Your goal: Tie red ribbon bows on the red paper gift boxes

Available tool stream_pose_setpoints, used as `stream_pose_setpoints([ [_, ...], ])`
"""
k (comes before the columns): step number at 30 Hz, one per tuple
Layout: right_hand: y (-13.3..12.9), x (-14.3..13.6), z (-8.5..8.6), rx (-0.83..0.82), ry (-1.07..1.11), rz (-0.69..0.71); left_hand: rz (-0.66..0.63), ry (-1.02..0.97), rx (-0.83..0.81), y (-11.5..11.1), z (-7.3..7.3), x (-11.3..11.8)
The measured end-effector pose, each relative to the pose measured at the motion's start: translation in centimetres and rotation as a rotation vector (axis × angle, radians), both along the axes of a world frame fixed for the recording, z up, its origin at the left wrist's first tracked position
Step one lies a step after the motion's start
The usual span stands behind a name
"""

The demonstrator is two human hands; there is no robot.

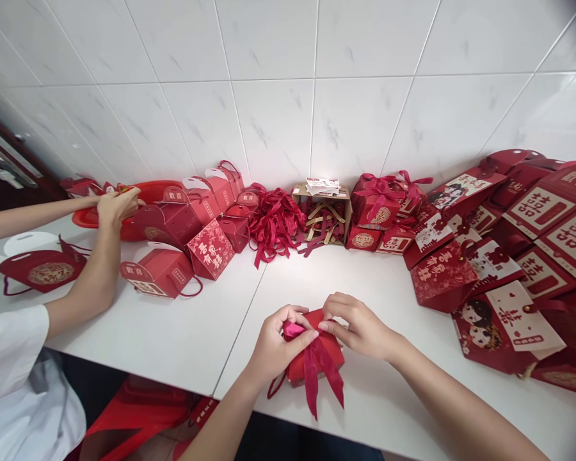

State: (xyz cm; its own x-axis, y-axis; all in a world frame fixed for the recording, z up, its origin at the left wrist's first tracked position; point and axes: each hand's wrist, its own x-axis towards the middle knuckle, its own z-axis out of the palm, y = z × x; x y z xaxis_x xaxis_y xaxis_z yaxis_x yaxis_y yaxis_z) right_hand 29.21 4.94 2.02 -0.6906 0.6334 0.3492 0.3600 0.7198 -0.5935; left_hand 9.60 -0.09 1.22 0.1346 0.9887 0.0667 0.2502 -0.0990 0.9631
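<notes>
A small red gift box lies on the white table in front of me, near its front edge. Across its top runs a dark pink satin ribbon, its two tails hanging over the near side. My left hand pinches the ribbon between thumb and fingers at the box's left. My right hand has thumb and forefinger closed together at the ribbon's centre; the bit between these fingertips is mostly hidden. A dark red cord handle sticks out at the box's lower left.
A co-worker's hand reaches over a red basin at left. Red boxes stand left, beside a ribbon heap and a cardboard box of strips. Ribboned boxes stand behind; many finished-looking boxes pile up at right.
</notes>
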Motion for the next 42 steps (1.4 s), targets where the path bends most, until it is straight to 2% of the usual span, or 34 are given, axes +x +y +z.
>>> stream_pose_setpoints([
  [6,0.4,0.7,0.3,0.083,-0.16,-0.032,-0.03,0.015,0.009,0.3,-0.3,-0.3],
  [14,1.0,1.4,0.3,0.053,-0.196,-0.024,-0.042,0.012,-0.007,0.4,-0.2,-0.4],
  [22,1.1,2.1,0.9,0.062,-0.232,0.116,-0.078,0.058,-0.046,0.3,-0.1,-0.7],
  [26,1.2,2.2,1.0,0.02,-0.177,0.15,-0.108,0.035,-0.032,0.2,0.1,-0.9],
  [30,1.4,2.5,1.2,-0.102,-0.076,0.159,-0.194,-0.003,0.028,0.2,0.3,-1.6],
  [34,1.5,3.1,1.7,-0.21,0.02,0.107,-0.156,-0.046,0.052,0.2,0.0,-1.9],
  [38,1.3,3.1,1.9,-0.206,0.014,0.135,-0.118,-0.056,0.019,0.0,-0.3,-1.2],
  [42,0.9,2.3,1.7,-0.203,-0.01,0.143,-0.065,-0.019,0.061,0.0,-0.5,-0.4],
])
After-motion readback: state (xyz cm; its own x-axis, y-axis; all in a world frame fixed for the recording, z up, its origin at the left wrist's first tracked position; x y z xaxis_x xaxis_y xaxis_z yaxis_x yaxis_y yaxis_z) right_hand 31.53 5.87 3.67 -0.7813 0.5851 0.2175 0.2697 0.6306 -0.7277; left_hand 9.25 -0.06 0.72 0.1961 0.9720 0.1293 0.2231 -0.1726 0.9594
